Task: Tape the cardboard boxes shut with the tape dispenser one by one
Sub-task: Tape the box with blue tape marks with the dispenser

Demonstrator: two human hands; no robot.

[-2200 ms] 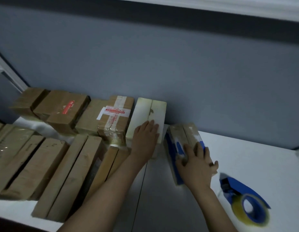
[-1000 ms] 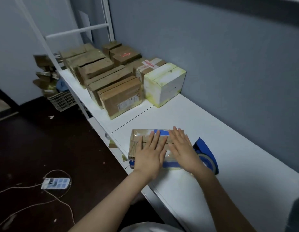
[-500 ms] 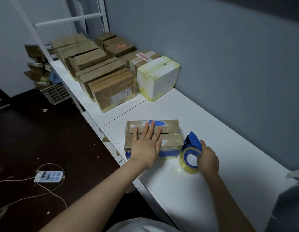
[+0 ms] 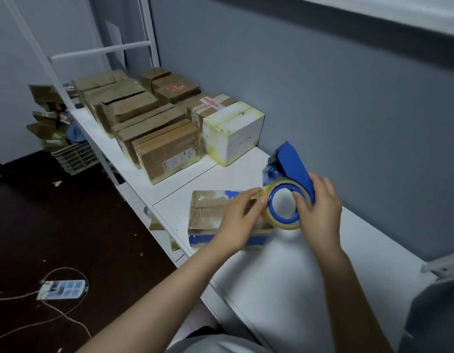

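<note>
Blue tape dispenser (image 4: 292,161) gripped by right hand (image 4: 320,210); left hand (image 4: 238,222) pinches tape (image 4: 284,226) over cardboard box (image 4: 208,212)

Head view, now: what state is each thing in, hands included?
Box: flat on the table, flaps down.
Dispenser: held above the box.
Tape: on the dispenser, pinched at the roll's edge.
Right hand: grips the dispenser.
Left hand: fingers pinch the tape.
White box: closed, upright on the table.
Brown boxes: in rows at the table's far end.
</note>
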